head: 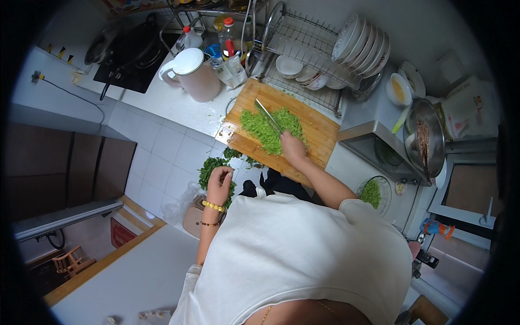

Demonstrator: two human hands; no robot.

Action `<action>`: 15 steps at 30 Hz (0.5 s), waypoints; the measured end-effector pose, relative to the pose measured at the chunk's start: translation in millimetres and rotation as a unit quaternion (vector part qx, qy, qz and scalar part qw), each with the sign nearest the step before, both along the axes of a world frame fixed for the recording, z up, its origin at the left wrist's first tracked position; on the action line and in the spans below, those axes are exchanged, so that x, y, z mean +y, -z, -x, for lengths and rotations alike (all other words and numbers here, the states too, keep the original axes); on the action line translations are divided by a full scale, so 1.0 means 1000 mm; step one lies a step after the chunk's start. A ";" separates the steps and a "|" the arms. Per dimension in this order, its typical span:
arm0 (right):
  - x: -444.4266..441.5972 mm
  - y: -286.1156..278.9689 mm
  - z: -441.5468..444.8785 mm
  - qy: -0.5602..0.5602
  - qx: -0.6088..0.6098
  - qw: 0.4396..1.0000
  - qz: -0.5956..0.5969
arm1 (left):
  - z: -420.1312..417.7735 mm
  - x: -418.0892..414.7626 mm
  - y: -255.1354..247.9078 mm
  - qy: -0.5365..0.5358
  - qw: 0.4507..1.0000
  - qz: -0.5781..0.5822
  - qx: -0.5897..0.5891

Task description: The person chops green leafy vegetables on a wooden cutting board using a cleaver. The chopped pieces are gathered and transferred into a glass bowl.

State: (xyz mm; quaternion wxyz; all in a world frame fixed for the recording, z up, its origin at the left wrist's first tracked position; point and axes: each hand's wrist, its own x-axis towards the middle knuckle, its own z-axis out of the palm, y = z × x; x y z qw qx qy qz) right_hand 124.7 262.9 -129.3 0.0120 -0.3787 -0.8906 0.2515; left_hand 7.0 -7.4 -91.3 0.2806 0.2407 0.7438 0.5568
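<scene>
My right hand (293, 147) grips the handle of a kitchen knife (268, 117), whose blade lies across a spread of finely chopped green vegetable (264, 136). The chopped pieces cover the middle of a wooden cutting board (319, 134) on the counter. Away from the board, my left hand (220, 182) hangs over the floor side with its fingers curled; nothing can be made out in it. Dark leafy greens (211, 165) lie below it, beside a clear plastic bag (187, 201). A glass bowl of chopped green vegetable (371, 194) stands right of my right forearm.
An electric kettle (199, 77) and bottles stand beyond the board's left end. A wire dish rack (308, 38) with bowls and plates is behind it. At right, a metal bowl (436, 138) sits on a countertop oven (378, 146). A black wok (136, 40) rests on the stove.
</scene>
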 end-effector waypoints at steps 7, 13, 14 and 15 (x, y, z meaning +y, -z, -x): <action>-0.012 0.030 0.020 0.031 -0.020 0.999 0.034 | -0.001 -0.007 0.004 -0.003 1.000 -0.003 0.003; 0.004 -0.004 0.011 0.023 -0.022 0.999 0.027 | 0.000 -0.007 0.006 0.005 1.000 -0.009 0.006; 0.007 0.003 0.010 0.028 -0.031 0.999 0.034 | -0.001 -0.008 0.007 0.004 1.000 -0.005 0.010; 0.009 0.014 0.007 0.039 -0.040 0.998 0.043 | -0.001 -0.008 0.007 0.009 1.000 0.000 0.013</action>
